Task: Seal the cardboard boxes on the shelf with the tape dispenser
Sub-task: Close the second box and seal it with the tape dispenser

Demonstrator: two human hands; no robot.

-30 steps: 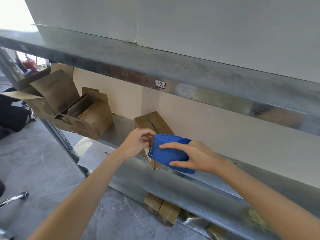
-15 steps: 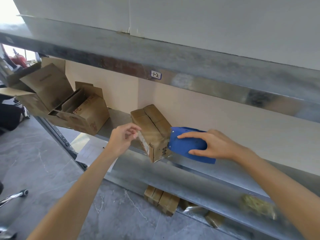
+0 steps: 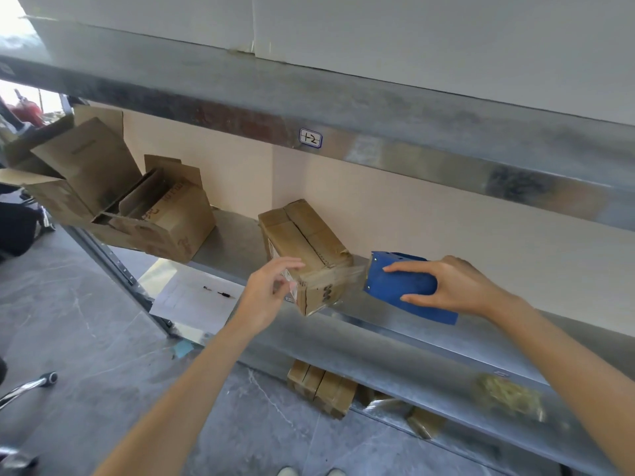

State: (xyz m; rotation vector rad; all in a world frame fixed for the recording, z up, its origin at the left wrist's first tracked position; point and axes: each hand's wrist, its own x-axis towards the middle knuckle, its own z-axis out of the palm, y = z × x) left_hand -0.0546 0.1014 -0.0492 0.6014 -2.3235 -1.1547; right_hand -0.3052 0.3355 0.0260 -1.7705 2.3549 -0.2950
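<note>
A small closed cardboard box (image 3: 302, 242) lies at the front edge of the metal shelf (image 3: 233, 238), one corner hanging over. My right hand (image 3: 450, 286) grips the blue tape dispenser (image 3: 402, 286) just right of the box. A strip of clear tape (image 3: 343, 274) stretches from the dispenser across the box's near right side. My left hand (image 3: 271, 290) hovers at the box's front left face, fingers loosely spread and blurred, holding nothing that I can make out.
Two open cardboard boxes (image 3: 161, 218) with raised flaps sit at the shelf's left end. A label (image 3: 310, 138) marks the upper shelf beam. Flat cardboard (image 3: 323, 389) and bagged items (image 3: 508, 395) lie on the lower level. A chair leg (image 3: 27, 386) stands on the grey floor at left.
My right hand has drawn the dispenser rightward off the box, pulling out tape. My left hand has let go of the dispenser's front and moved back toward the box's front face.
</note>
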